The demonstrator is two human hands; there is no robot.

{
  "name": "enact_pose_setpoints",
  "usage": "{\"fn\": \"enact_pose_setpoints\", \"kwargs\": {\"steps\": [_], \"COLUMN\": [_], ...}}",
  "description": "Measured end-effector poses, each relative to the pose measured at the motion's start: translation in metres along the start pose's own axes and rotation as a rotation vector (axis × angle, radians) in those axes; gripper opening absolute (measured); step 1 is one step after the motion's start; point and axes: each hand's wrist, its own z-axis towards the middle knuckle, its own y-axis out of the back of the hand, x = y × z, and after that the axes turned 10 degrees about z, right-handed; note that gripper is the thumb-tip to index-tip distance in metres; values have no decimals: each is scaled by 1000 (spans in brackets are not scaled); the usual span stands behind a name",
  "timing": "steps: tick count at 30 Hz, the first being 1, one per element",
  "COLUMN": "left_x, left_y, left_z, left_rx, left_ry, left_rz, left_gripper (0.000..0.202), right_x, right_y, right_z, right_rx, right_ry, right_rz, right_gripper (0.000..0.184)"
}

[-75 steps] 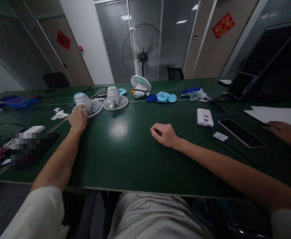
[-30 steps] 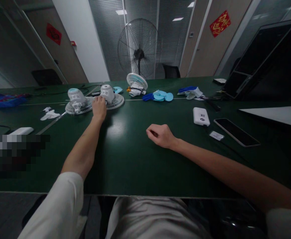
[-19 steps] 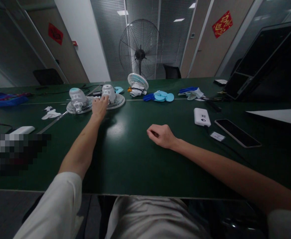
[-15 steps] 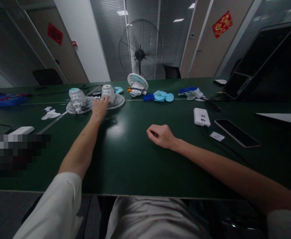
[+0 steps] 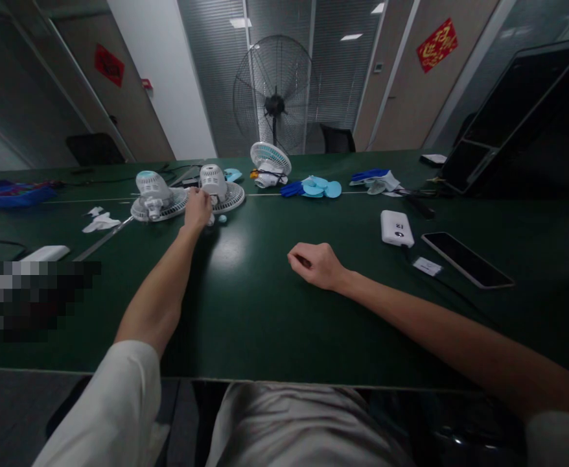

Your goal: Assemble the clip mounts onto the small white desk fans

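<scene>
Small white plastic fan (image 5: 215, 184), its ribbed round grille flat on the smooth green table (image 5: 245, 311) well back from the near edge, is gripped by the left hand (image 5: 197, 209), a round blue bit (image 5: 222, 219) being newly shown beside it, while the right hand (image 5: 316, 264) is rested clenched on open, bare tabletop.

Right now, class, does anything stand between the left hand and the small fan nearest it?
Nothing visible does. The left hand is at the near edge of the fan, seemingly touching it. A second fan lies to its left; a small blue piece lies beside the hand, not between.
</scene>
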Motion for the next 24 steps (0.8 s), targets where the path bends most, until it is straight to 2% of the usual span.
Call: {"fn": "enact_pose_setpoints", "kwargs": {"steps": [6,11,19,24], "left_x": [-1,-9,-44,-73], "left_y": [0,9,39,56], "left_z": [-1,-13,-60,-88], "left_rx": [17,34,85,113], "left_ry": [-115,-175,-256,-328], "left_rz": [-110,-187,-292,-356], "left_gripper": [22,25,27,23], "right_x": [0,1,2,5], "right_y": [1,1,0,2], "right_z": [0,0,2,5], "right_rx": [17,24,16,30], "right_ry": [-9,-12,-27,-80], "right_rz": [-1,-3,-11,-22], "right_gripper": [25,24,24,15]}}
